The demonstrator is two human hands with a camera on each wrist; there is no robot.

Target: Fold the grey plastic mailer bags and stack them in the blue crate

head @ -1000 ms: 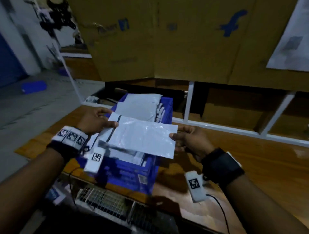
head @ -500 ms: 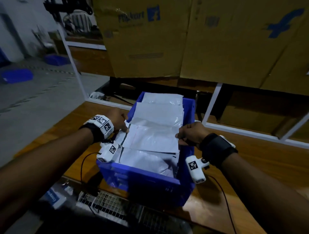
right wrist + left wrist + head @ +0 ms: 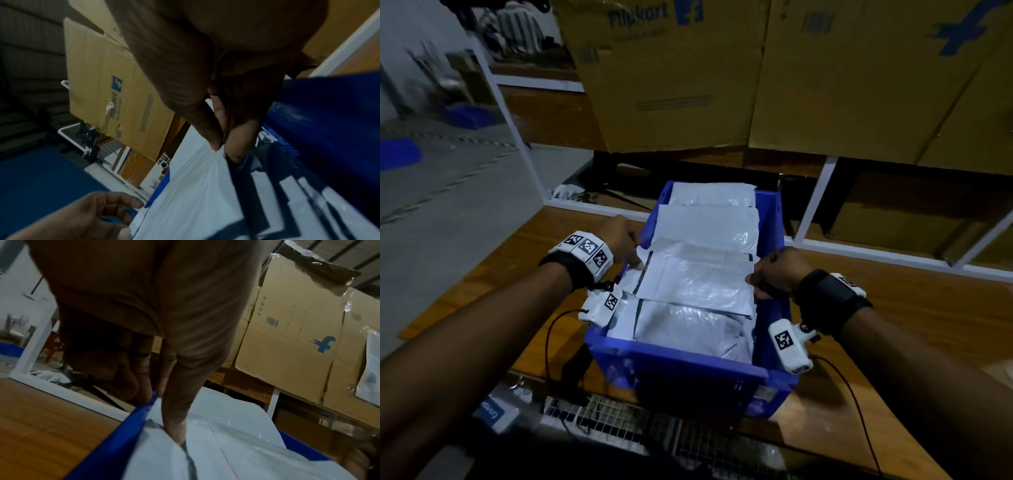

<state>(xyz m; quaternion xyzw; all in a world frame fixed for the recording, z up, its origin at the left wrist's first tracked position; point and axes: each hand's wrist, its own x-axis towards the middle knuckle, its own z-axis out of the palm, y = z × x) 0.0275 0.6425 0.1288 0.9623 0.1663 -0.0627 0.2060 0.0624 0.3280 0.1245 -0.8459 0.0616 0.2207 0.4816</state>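
The blue crate (image 3: 688, 356) stands on the wooden table and holds several folded grey mailer bags in overlapping rows. The top folded bag (image 3: 698, 284) lies flat across the middle of the stack. My left hand (image 3: 625, 246) is at the crate's left rim (image 3: 127, 426); its thumb (image 3: 176, 434) presses on the bag's left edge (image 3: 236, 443) and its fingers curl down at the rim. My right hand (image 3: 770, 274) pinches the bag's right edge (image 3: 195, 186) between thumb and fingers (image 3: 236, 146), just inside the crate's right wall (image 3: 329, 105).
Large printed cardboard boxes (image 3: 671, 85) fill the white-framed shelf (image 3: 815, 205) behind the crate. The wooden table (image 3: 893, 325) stretches to the right. A wire mesh (image 3: 637, 421) and a small box (image 3: 493, 413) lie at the near edge. Blue bins (image 3: 397, 154) sit on the floor at left.
The folded bag, held in the air over the crate a second ago, has come down onto the stack. Both hands have moved down with it to the crate's rims.
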